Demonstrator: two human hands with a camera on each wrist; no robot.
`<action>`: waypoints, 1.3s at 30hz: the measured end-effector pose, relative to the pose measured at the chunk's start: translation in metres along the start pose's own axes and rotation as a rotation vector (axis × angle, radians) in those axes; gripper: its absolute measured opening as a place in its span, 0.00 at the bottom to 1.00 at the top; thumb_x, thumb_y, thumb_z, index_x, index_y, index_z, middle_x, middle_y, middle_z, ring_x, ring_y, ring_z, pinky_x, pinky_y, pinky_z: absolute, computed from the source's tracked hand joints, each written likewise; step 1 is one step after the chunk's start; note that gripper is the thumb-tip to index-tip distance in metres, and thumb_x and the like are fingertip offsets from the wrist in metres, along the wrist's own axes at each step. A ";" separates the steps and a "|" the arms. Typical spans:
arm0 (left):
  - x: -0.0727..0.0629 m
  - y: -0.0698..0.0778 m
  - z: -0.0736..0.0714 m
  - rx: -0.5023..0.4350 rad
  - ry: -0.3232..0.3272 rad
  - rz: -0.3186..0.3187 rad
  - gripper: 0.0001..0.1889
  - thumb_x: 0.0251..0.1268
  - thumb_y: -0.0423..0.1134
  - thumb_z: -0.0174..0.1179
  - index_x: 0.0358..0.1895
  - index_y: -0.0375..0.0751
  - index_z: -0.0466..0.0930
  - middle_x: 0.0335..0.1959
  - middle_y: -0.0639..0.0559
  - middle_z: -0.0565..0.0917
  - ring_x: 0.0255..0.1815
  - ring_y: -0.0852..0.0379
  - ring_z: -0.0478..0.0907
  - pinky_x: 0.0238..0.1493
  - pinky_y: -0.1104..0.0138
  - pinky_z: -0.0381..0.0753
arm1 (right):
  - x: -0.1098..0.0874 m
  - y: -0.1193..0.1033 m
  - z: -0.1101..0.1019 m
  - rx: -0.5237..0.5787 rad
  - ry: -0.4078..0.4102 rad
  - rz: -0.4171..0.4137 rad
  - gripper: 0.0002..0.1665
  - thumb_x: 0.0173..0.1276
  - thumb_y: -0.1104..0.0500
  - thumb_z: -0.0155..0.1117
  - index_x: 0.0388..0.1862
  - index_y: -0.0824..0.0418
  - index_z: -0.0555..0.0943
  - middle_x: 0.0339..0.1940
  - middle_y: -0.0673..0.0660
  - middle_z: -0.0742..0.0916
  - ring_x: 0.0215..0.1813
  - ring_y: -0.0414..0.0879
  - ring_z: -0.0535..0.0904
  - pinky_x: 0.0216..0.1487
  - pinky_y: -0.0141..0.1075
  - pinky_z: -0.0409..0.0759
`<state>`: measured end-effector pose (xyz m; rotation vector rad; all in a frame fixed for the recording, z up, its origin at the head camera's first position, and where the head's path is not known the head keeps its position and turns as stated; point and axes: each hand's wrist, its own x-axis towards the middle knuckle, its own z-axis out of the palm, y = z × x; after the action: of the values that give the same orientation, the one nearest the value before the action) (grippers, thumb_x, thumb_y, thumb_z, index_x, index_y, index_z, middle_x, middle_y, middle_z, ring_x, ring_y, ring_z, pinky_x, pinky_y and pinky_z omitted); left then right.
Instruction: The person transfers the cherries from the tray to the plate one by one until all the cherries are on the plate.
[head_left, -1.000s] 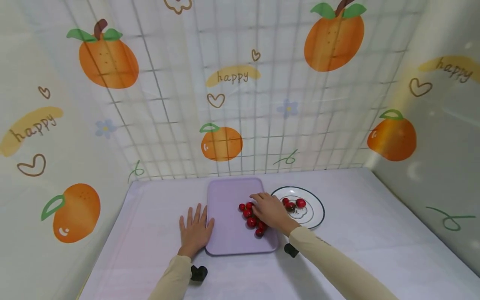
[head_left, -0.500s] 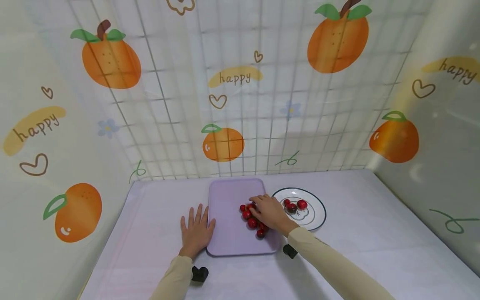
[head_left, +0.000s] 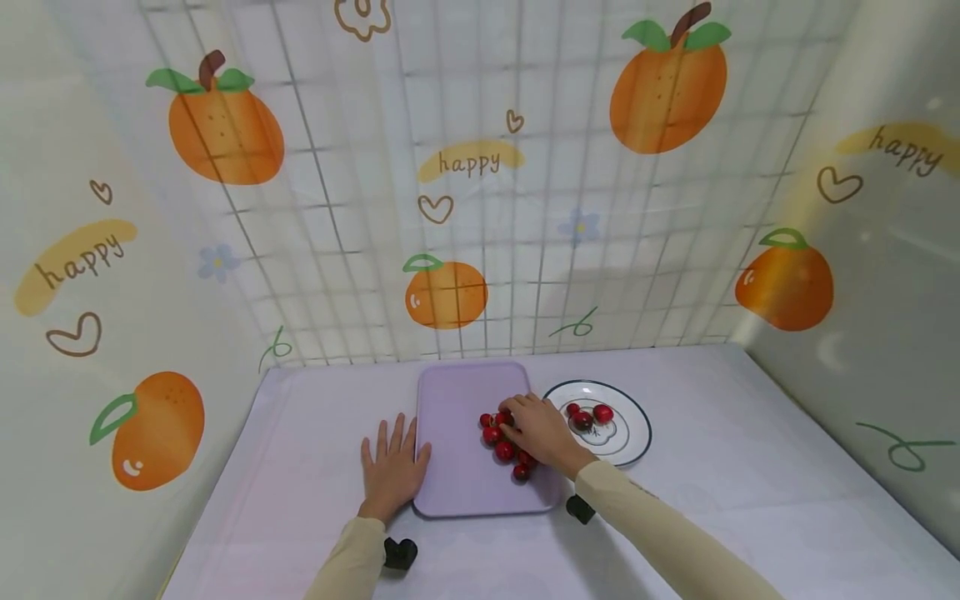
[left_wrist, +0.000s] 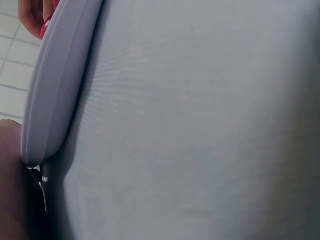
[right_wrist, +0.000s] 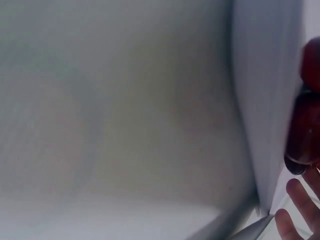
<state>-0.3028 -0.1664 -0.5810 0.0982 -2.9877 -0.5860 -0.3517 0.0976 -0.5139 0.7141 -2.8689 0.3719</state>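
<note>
A lilac tray (head_left: 453, 475) lies on the table with a cluster of red cherries (head_left: 504, 452) on its right half. My right hand (head_left: 546, 432) reaches over the cluster, thumb and fingertips curled round a cherry at its far end; the palm hides part of the cluster. In the left wrist view, fingertips meet a red cherry (left_wrist: 46, 26) beyond the tray wall (left_wrist: 60, 85). Dark red cherries (right_wrist: 305, 127) show at the right wrist view's edge. My left hand (head_left: 393, 471) rests flat, fingers spread, its thumb side against the tray's left edge.
Right of the tray stands a white plate (head_left: 636, 437) with a dark rim, bearing several cherries (head_left: 582, 420). Printed curtains (head_left: 465, 208) close off the table's back and sides. Black wrist mounts (head_left: 401, 553) sit at both cuffs.
The whole scene sits slightly lower in the head view. My right fingers have shifted slightly among the cherries at the cluster's far end. My left hand stays put at the tray's edge.
</note>
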 end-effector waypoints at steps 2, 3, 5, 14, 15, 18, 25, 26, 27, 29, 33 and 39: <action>-0.001 0.000 0.000 -0.002 -0.002 -0.002 0.34 0.80 0.64 0.38 0.82 0.55 0.57 0.87 0.53 0.53 0.89 0.41 0.41 0.83 0.37 0.36 | 0.000 0.000 0.000 0.003 0.001 0.006 0.21 0.73 0.49 0.67 0.59 0.58 0.81 0.55 0.57 0.89 0.54 0.52 0.81 0.57 0.52 0.82; -0.001 0.000 0.000 -0.003 -0.005 -0.002 0.34 0.80 0.64 0.37 0.82 0.55 0.56 0.87 0.53 0.53 0.89 0.41 0.41 0.83 0.37 0.36 | -0.001 0.001 0.001 0.002 0.004 0.010 0.21 0.73 0.49 0.67 0.60 0.58 0.81 0.56 0.57 0.88 0.56 0.52 0.81 0.58 0.52 0.82; -0.001 0.000 0.000 -0.007 -0.005 -0.001 0.34 0.80 0.63 0.38 0.82 0.54 0.57 0.87 0.52 0.53 0.88 0.41 0.41 0.83 0.36 0.36 | 0.000 0.002 0.001 -0.006 0.017 0.019 0.23 0.74 0.48 0.66 0.63 0.56 0.79 0.58 0.57 0.88 0.59 0.52 0.81 0.61 0.52 0.82; 0.002 -0.002 -0.003 0.003 -0.004 0.000 0.35 0.79 0.63 0.39 0.82 0.54 0.57 0.87 0.52 0.52 0.89 0.41 0.41 0.83 0.36 0.36 | -0.002 0.015 -0.010 0.003 0.120 0.021 0.26 0.74 0.52 0.67 0.69 0.50 0.78 0.59 0.56 0.87 0.60 0.52 0.80 0.62 0.49 0.81; 0.002 -0.001 -0.003 -0.002 -0.006 0.000 0.35 0.79 0.63 0.39 0.82 0.54 0.56 0.87 0.52 0.52 0.89 0.41 0.40 0.83 0.36 0.35 | -0.003 0.017 -0.011 0.007 0.128 0.023 0.25 0.73 0.52 0.68 0.68 0.49 0.79 0.58 0.56 0.87 0.59 0.52 0.80 0.61 0.49 0.81; 0.002 0.000 -0.004 -0.019 -0.008 0.005 0.35 0.80 0.63 0.39 0.82 0.53 0.56 0.87 0.51 0.52 0.89 0.40 0.40 0.83 0.36 0.35 | -0.005 0.024 -0.014 0.019 0.160 0.028 0.21 0.72 0.54 0.69 0.63 0.51 0.83 0.56 0.56 0.88 0.57 0.53 0.80 0.58 0.49 0.81; -0.006 0.005 -0.010 -0.033 -0.025 0.000 0.34 0.80 0.59 0.39 0.82 0.50 0.56 0.87 0.50 0.52 0.88 0.39 0.41 0.83 0.37 0.34 | -0.012 0.042 -0.016 0.000 0.190 0.045 0.18 0.73 0.54 0.68 0.60 0.54 0.84 0.54 0.58 0.89 0.55 0.55 0.81 0.56 0.52 0.81; -0.008 0.006 -0.012 -0.043 -0.025 -0.001 0.34 0.80 0.59 0.40 0.82 0.49 0.57 0.86 0.49 0.53 0.88 0.39 0.42 0.83 0.37 0.34 | -0.013 0.045 -0.016 -0.006 0.189 0.048 0.18 0.74 0.54 0.67 0.60 0.54 0.84 0.54 0.58 0.88 0.55 0.55 0.81 0.56 0.53 0.80; -0.010 0.008 -0.015 -0.052 -0.024 0.000 0.34 0.80 0.58 0.40 0.82 0.48 0.57 0.86 0.48 0.53 0.88 0.38 0.42 0.83 0.37 0.34 | -0.014 0.047 -0.016 -0.013 0.191 0.052 0.18 0.74 0.54 0.67 0.61 0.54 0.84 0.54 0.58 0.88 0.56 0.55 0.81 0.57 0.54 0.80; -0.013 0.010 -0.019 -0.071 -0.022 0.004 0.34 0.79 0.56 0.42 0.81 0.46 0.58 0.86 0.47 0.55 0.88 0.37 0.43 0.83 0.36 0.34 | -0.017 0.051 -0.017 -0.025 0.200 0.058 0.19 0.74 0.54 0.67 0.61 0.55 0.84 0.54 0.59 0.88 0.56 0.56 0.81 0.57 0.55 0.80; -0.017 0.015 -0.026 -0.086 -0.017 0.007 0.33 0.79 0.54 0.44 0.80 0.44 0.60 0.85 0.45 0.57 0.87 0.36 0.45 0.83 0.36 0.35 | -0.020 0.057 -0.017 -0.043 0.212 0.081 0.20 0.74 0.54 0.67 0.61 0.57 0.83 0.54 0.60 0.88 0.58 0.58 0.81 0.57 0.56 0.80; -0.017 0.017 -0.029 -0.072 -0.035 -0.005 0.32 0.80 0.55 0.42 0.81 0.45 0.59 0.86 0.46 0.55 0.88 0.37 0.44 0.83 0.36 0.36 | -0.025 0.061 -0.021 -0.056 0.194 0.133 0.21 0.72 0.55 0.69 0.61 0.59 0.82 0.58 0.62 0.87 0.63 0.60 0.79 0.63 0.59 0.79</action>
<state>-0.2840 -0.1598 -0.5490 0.0905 -2.9964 -0.7014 -0.3575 0.1664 -0.5113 0.4515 -2.7370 0.3554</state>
